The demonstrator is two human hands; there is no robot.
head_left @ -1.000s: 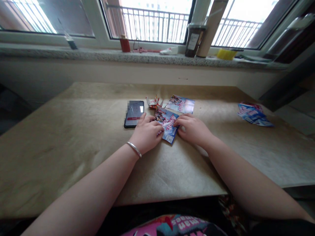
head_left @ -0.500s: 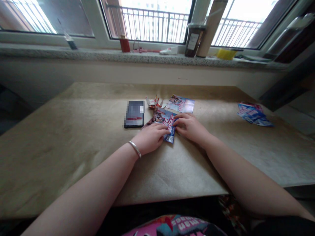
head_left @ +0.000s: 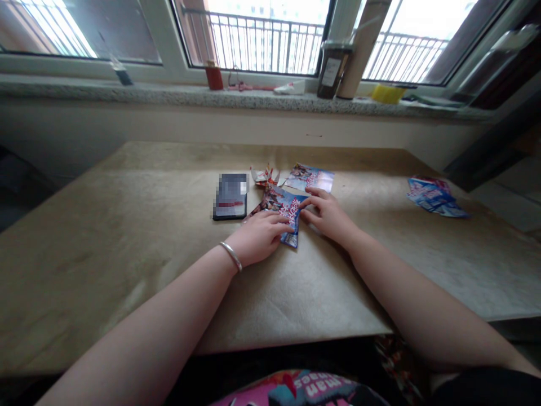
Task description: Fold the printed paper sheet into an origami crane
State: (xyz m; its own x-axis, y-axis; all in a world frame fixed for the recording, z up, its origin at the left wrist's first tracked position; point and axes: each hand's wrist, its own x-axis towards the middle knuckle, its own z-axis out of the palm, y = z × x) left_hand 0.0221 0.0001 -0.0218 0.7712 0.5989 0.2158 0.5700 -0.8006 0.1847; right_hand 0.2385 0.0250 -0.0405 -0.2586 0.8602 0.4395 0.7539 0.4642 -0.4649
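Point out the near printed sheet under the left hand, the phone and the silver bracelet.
Near printed sheet (head_left: 284, 199): head view, on its printed face, toward the far edge.
Phone (head_left: 231, 194): head view, on the screen.
Silver bracelet (head_left: 232, 256): head view, on the visible band.

We saw one printed paper lying low on the table — blue, with red-and-white lettering across its middle and darker pictures toward the far left. We found it turned at an angle, a dark, slanting part jutting left, a narrow end toward us — its near left portion hidden from view.
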